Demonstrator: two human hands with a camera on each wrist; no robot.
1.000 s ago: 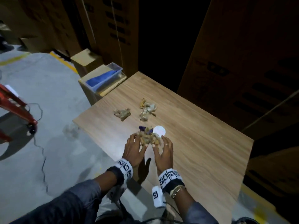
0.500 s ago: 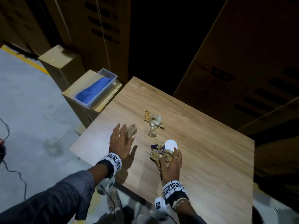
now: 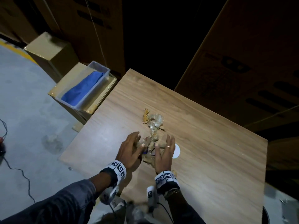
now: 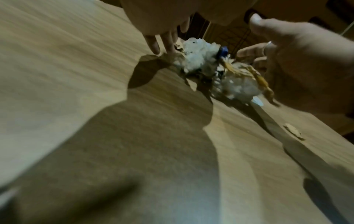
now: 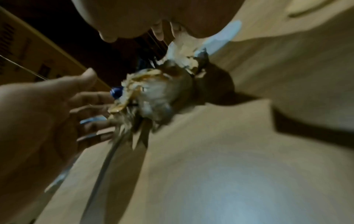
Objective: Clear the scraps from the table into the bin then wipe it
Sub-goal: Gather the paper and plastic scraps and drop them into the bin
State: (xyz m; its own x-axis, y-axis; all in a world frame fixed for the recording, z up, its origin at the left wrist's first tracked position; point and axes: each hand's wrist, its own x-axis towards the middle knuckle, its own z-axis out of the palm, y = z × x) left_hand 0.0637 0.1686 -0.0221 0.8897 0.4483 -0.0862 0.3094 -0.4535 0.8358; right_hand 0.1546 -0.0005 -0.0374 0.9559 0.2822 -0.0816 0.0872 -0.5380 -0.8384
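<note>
On the wooden table point(image 3: 210, 159) a pile of crumpled clear wrappers, brown bits and a blue piece, the scraps point(image 3: 149, 145), lies between my two hands. My left hand point(image 3: 129, 148) flanks it on the left and my right hand point(image 3: 165, 152) on the right, fingers straight, palms facing the pile. The left wrist view shows the scraps point(image 4: 203, 60) with the right hand point(image 4: 298, 63) beyond; the right wrist view shows the scraps point(image 5: 157, 94) against the left hand point(image 5: 47, 115). A second clump of scraps point(image 3: 153, 120) lies further back.
A white round disc point(image 3: 176, 151) lies just right of my right hand. A small crumb point(image 3: 174, 172) sits by my right wrist. Left of the table a clear tray with a blue cloth point(image 3: 84, 88) rests on a cardboard box. Tall cartons stand behind.
My left hand has swept the left-hand scrap rightward into the pile by my right hand. Both hands now enclose the merged pile from either side.
</note>
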